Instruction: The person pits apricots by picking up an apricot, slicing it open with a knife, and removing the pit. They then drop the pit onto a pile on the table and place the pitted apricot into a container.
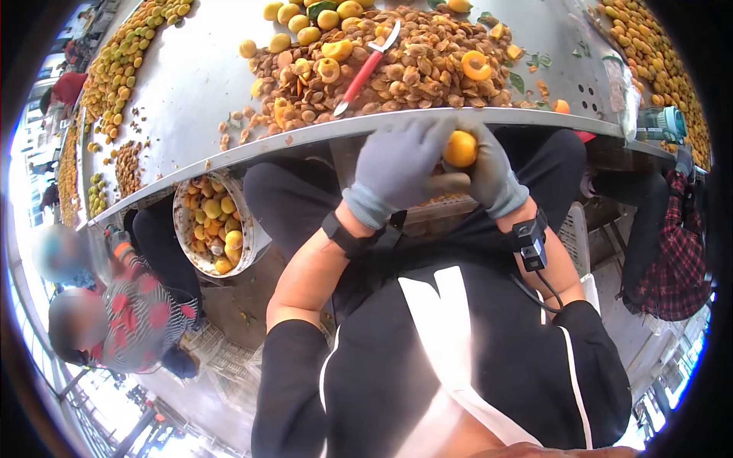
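Note:
Both my hands wear grey gloves and meet just off the table's near edge. An orange-yellow apricot (pixel 460 149) sits between them. My right hand (pixel 491 166) curls around its right side. My left hand (pixel 401 162) closes in from the left, its thumb below the fruit; some fingers are hidden. Beyond the hands, a heap of brown apricot pits (pixel 416 72) lies on the metal table (pixel 206 72). A knife (pixel 363 76) with a red handle and a curved blade rests on the heap. A halved apricot (pixel 476 66) lies on its right part.
Whole apricots (pixel 309 23) lie behind the heap, and more line the table's left and right sides. A white bucket (pixel 183 237) of apricots stands below the edge at left. Co-workers sit on both sides. A bottle with a teal cap (pixel 672 122) lies at right.

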Motion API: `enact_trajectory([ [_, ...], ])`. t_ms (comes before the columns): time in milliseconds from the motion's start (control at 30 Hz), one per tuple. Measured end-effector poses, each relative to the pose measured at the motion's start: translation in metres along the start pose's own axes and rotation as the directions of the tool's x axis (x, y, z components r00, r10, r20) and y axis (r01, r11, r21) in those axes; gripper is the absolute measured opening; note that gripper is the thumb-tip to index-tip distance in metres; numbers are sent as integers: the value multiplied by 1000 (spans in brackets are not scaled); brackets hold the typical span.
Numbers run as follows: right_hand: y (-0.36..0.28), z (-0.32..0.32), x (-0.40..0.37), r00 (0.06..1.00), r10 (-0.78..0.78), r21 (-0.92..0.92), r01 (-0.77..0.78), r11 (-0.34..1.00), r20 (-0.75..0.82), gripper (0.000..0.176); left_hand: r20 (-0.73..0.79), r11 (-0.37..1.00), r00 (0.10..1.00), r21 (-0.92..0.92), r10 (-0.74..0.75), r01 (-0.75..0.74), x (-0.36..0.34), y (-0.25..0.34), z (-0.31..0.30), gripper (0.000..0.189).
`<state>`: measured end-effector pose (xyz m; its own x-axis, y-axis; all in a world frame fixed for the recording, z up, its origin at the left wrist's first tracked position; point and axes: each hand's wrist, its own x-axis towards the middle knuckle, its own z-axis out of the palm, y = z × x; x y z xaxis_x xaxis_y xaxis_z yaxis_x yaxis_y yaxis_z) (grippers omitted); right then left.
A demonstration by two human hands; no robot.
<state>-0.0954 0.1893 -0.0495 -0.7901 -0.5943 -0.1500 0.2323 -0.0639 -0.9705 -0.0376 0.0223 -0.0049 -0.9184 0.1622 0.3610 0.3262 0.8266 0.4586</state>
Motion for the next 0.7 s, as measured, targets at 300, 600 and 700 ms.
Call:
enact_trajectory([
  [300,-35,18,-33,842,472,549,-532,645,262,32,178,982,972,84,151,-168,-5,26,-16,55],
  [600,-54,14,-45,876,395,514,-483,709,278,33,80,979,988,143,132,-142,-4,52,-31,59],
  [700,-50,16,-44,859,430,610,-504,612,278,32,201,985,976,130,88,-115,-5,53,-36,64],
])
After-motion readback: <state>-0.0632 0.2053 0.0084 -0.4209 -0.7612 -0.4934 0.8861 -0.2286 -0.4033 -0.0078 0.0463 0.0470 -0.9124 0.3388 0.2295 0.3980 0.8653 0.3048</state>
